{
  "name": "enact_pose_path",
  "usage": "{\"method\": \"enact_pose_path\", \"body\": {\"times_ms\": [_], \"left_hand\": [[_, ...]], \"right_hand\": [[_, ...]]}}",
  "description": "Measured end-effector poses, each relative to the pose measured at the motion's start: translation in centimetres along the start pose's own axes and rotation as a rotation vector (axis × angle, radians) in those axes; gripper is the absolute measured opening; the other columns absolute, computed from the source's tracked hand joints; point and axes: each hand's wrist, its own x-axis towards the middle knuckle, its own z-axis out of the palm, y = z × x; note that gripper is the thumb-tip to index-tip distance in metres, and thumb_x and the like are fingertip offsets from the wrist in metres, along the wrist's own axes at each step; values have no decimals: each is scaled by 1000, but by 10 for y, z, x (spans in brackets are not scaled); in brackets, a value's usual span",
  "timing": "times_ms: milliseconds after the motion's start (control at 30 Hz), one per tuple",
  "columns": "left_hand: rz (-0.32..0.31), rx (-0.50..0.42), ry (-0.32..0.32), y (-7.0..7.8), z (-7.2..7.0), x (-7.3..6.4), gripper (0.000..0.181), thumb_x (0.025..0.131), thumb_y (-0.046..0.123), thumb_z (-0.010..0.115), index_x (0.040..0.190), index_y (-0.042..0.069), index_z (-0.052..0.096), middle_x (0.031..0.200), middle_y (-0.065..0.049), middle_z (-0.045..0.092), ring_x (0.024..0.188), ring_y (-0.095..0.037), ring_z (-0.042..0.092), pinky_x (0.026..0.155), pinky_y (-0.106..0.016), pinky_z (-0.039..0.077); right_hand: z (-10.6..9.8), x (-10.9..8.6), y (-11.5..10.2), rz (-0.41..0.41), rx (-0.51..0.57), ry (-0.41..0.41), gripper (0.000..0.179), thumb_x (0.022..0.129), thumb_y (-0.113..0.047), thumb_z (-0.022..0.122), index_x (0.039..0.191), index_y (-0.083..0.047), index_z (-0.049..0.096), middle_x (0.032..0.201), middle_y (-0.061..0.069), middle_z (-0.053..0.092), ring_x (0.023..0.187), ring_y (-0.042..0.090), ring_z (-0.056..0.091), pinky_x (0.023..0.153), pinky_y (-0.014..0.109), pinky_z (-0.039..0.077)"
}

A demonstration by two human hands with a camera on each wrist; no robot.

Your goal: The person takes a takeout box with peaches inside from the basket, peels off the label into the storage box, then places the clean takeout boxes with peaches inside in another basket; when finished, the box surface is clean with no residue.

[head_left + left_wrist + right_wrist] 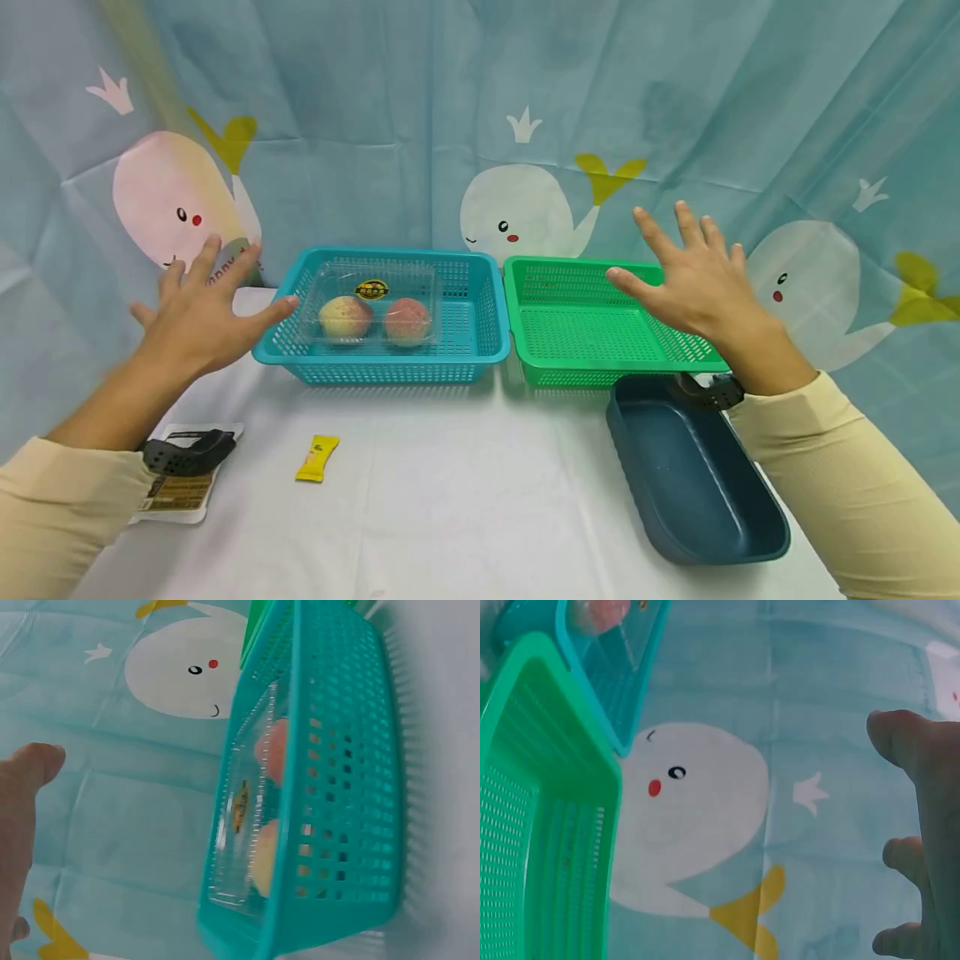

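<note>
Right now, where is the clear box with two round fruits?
In the head view, the clear box is left of centre, inside the blue basket, toward its left end. The green basket stands just to the right of that basket.

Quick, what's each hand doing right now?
Left hand: open, fingers spread, holding nothing.
Right hand: open, fingers spread, holding nothing.

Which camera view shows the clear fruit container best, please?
Head: the clear fruit container is uncropped in the blue basket, label and both fruits visible. Left wrist shows it steeply angled, partly behind the basket's rim; right wrist, only a cropped bit.
</note>
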Motion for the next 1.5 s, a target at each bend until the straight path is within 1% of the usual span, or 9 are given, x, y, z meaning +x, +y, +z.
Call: {"method": "enact_pose_path", "body": {"times_ms": [100, 233, 367, 467, 633, 733, 967, 1233, 1500], "left_hand": [[16, -18, 35, -2, 9, -3, 87, 86, 68, 49, 156, 25, 18, 159, -16, -5, 136, -55, -5, 80, -86, -4], [39, -39, 64, -5, 19, -7, 85, 87, 66, 51, 155, 24, 24, 160, -15, -4, 137, -54, -1, 82, -86, -1], [50, -62, 79, -7, 27, -10, 82, 88, 64, 52, 154, 24, 27, 160, -11, -5, 137, -53, 1, 83, -85, 1], [52, -73, 88, -8, 33, -12, 80, 88, 63, 52, 153, 23, 29, 160, -12, -4, 137, -53, 0, 84, -84, 4], [71, -110, 112, -12, 44, -13, 75, 89, 59, 53, 149, 16, 39, 160, -12, 1, 139, -51, 2, 87, -82, 8], [84, -139, 120, -15, 51, -13, 71, 90, 56, 54, 146, 13, 43, 160, -12, 2, 139, -50, 3, 90, -81, 7], [81, -163, 113, -22, 67, -13, 69, 92, 53, 53, 144, 9, 45, 159, -16, 6, 139, -49, 3, 94, -79, 3], [57, -187, 61, -32, 81, -8, 67, 93, 52, 52, 143, 8, 46, 159, -16, 7, 139, -50, 4, 90, -81, 7], [32, -182, 15, -36, 89, -6, 69, 94, 54, 50, 144, 7, 44, 159, -17, 8, 138, -53, 5, 92, -80, 9]], "right_hand": [[5, 3, -4, -25, 20, 14, 81, 90, -71, 36, 156, -33, 6, 158, 19, -6, 139, 51, -1, 98, 76, 3], [13, 10, -11, -53, 36, 38, 80, 91, -70, 37, 156, -31, 11, 158, 20, -1, 139, 51, 4, 99, 75, 6], [19, 16, -17, -81, 47, 62, 80, 91, -69, 39, 156, -29, 15, 158, 20, 3, 139, 50, 9, 99, 73, 10], [23, 20, -19, -99, 57, 83, 79, 91, -68, 41, 156, -29, 18, 158, 20, 6, 138, 49, 13, 98, 73, 14], [31, 30, -22, -109, 99, 107, 79, 90, -67, 41, 155, -29, 19, 158, 18, 10, 137, 48, 18, 99, 71, 18], [37, 35, -24, -120, 137, 120, 78, 91, -67, 42, 155, -27, 21, 157, 18, 13, 137, 48, 20, 98, 71, 20], [49, 46, -31, -135, 223, 133, 76, 91, -63, 46, 154, -26, 26, 156, 18, 17, 136, 47, 22, 97, 71, 21], [59, 53, -42, -142, 279, 133, 74, 91, -62, 47, 154, -28, 26, 156, 17, 18, 137, 45, 21, 99, 71, 20], [66, 59, -58, -154, 307, 115, 73, 91, -61, 48, 154, -28, 27, 156, 15, 19, 138, 42, 21, 101, 67, 23]]}}
